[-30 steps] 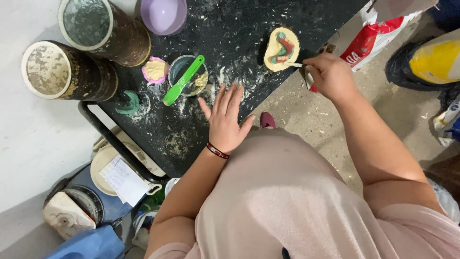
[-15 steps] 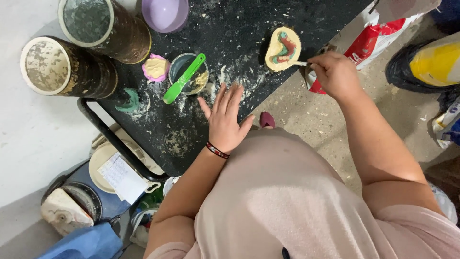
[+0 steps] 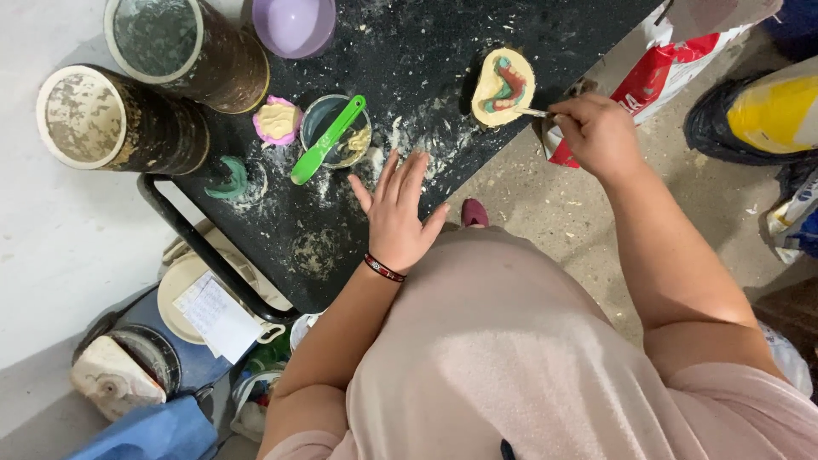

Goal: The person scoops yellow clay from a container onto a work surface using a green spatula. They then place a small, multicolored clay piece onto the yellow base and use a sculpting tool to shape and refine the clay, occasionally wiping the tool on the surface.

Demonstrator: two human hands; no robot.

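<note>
**Fingers pinch tool at mould**

Fingers (image 3: 569, 119) of the right hand (image 3: 601, 136) are closed around a thin metal tool (image 3: 532, 112), its tip touching the edge of the mould (image 3: 503, 85), a pale cast with a red and green insert lying near the far edge of the black, powder-dusted surface (image 3: 426, 51). Left hand (image 3: 396, 217) lies flat on the surface, fingers spread, holding nothing. Just beyond it sits a small bowl (image 3: 328, 128) with a green spatula (image 3: 328, 140) across it, beside a pink cup (image 3: 277, 122).
</note>
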